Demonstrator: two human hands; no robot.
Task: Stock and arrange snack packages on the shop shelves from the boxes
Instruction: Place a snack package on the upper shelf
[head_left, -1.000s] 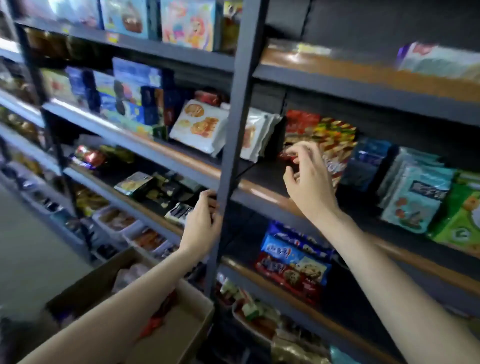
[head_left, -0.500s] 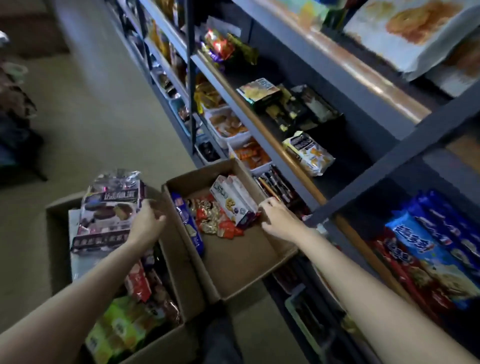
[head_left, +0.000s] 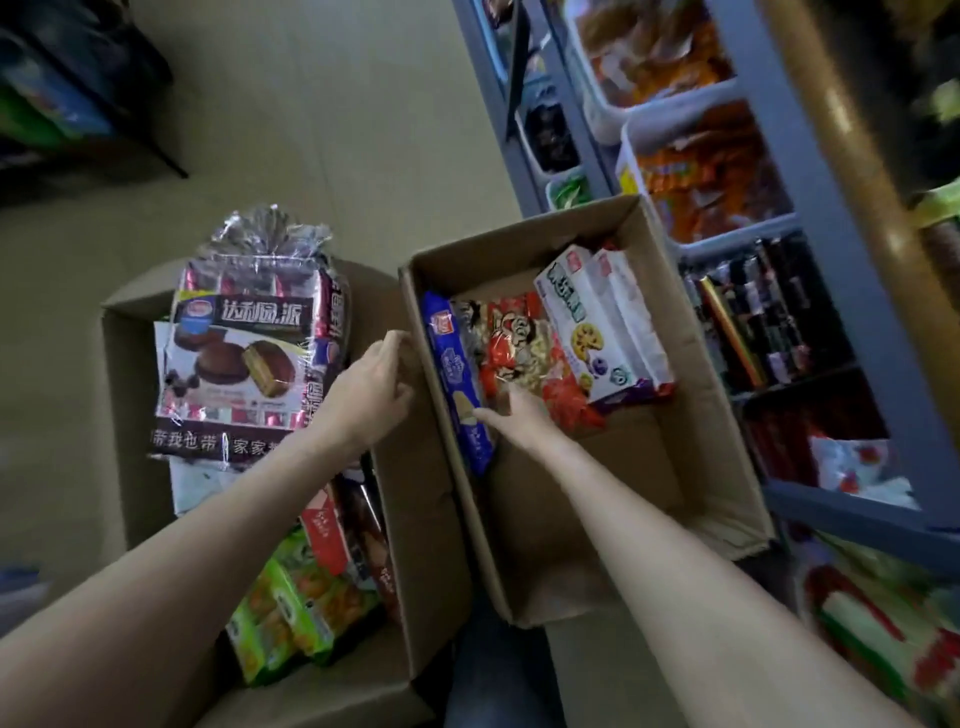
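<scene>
Two open cardboard boxes stand on the floor in front of the shelves. The right box (head_left: 701, 415) holds a blue biscuit pack (head_left: 457, 374), a red-and-white snack bag (head_left: 524, 348) and white cookie cartons (head_left: 597, 332). My right hand (head_left: 514, 421) reaches into this box, thumb spread over the blue pack and fingers touching the near edge of the red-and-white bag. My left hand (head_left: 363, 395) hangs beside the outer left wall of the right box, fingers loosely curled and holding nothing. The left box (head_left: 124, 364) carries a big chocolate-pie bag (head_left: 244, 353), green packs (head_left: 291, 608) and red packs (head_left: 327, 535).
Grey metal shelving (head_left: 810, 171) runs along the right, with white bins of orange snacks (head_left: 711, 171) and dark stick packs (head_left: 753, 312) on the low levels. A dark rack (head_left: 78, 104) stands at the far left. Beige floor (head_left: 322, 130) lies beyond the boxes.
My view swung down from the shelves to the boxes. My right hand left the shelf and went into the right box. My left hand moved from the shelf post to between the boxes.
</scene>
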